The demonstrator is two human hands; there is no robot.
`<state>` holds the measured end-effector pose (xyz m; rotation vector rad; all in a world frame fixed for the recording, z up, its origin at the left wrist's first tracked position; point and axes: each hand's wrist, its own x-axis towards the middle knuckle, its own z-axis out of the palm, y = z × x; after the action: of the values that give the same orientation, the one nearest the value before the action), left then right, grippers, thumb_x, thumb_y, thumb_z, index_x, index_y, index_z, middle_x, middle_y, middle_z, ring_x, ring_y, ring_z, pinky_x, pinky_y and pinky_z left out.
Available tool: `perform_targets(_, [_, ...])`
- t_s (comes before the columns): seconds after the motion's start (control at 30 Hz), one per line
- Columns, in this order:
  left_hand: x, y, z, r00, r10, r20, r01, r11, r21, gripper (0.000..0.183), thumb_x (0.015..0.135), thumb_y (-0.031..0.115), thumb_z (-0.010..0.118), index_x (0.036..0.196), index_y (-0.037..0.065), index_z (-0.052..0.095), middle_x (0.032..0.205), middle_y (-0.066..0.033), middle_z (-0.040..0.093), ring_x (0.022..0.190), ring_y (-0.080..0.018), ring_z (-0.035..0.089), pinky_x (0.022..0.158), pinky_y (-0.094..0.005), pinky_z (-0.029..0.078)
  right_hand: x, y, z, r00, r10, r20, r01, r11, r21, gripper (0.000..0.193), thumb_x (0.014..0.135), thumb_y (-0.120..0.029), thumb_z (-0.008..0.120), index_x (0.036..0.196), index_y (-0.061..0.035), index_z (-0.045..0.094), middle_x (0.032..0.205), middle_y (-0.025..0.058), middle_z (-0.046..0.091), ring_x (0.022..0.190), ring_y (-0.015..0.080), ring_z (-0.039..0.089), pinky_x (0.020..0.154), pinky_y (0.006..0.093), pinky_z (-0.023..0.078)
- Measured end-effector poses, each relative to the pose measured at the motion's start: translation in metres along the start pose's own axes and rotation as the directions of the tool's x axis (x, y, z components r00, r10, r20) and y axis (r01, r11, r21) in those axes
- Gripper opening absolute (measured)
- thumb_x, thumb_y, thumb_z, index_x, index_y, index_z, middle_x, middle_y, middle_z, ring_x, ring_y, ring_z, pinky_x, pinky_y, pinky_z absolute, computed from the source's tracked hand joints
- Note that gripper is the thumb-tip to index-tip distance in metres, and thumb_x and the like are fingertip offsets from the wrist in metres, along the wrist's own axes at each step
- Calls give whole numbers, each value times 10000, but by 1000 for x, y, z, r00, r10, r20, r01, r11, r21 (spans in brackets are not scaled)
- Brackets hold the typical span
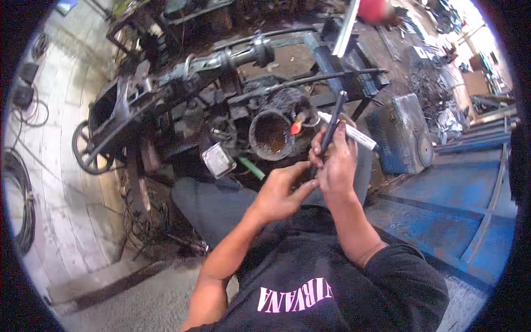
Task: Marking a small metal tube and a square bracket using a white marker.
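The dark rod stood right of frame centre, clamped with a white tube in the closed right hand, while the left hand, fingers half curled and empty, touched its lower end, so the work looked only begun.

Workshop interior, daylit from the upper right. Pale concrete floor at left, with coiled black cable. Centre: grimy dark machine with spoked handwheel and rusty open cylinder. Right: blue painted metal frame; scrap metal heap beyond.
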<state>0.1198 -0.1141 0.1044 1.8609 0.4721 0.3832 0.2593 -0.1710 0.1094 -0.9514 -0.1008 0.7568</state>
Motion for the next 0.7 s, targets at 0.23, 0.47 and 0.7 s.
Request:
perform_targets(0.23, [110, 12, 68, 966, -132, 221, 117, 990, 77, 322, 914, 161, 732, 1156, -41, 667, 1030, -214, 742, 956, -336, 727, 856, -406, 545, 52, -61, -88, 912, -382, -152, 347, 914, -211, 354, 1096, -285, 484, 1389, -86, 467, 1122, 139, 668, 949, 217, 687, 793, 343, 563])
perform_targets(0.47, [191, -25, 160, 879, -330, 345, 455, 797, -397, 165, 1003, 98, 634, 1015, -65, 661, 938, -136, 749, 824, -187, 718, 754, -328, 562, 35, -73, -202, 837, -411, -360, 241, 869, -432, 310, 1064, -226, 541, 1330, -67, 535, 1141, 141, 676, 951, 216, 704, 789, 327, 555])
perform_targets(0.7, [233, -36, 204, 885, -384, 263, 463, 777, -426, 176, 986, 94, 644, 1058, -66, 656, 950, -140, 746, 800, -199, 716, 731, -330, 570, 29, -66, -221, 872, -438, -220, 236, 768, -595, 341, 902, -24, 666, 1236, -50, 599, 1052, 90, 682, 825, 148, 689, 726, 298, 562])
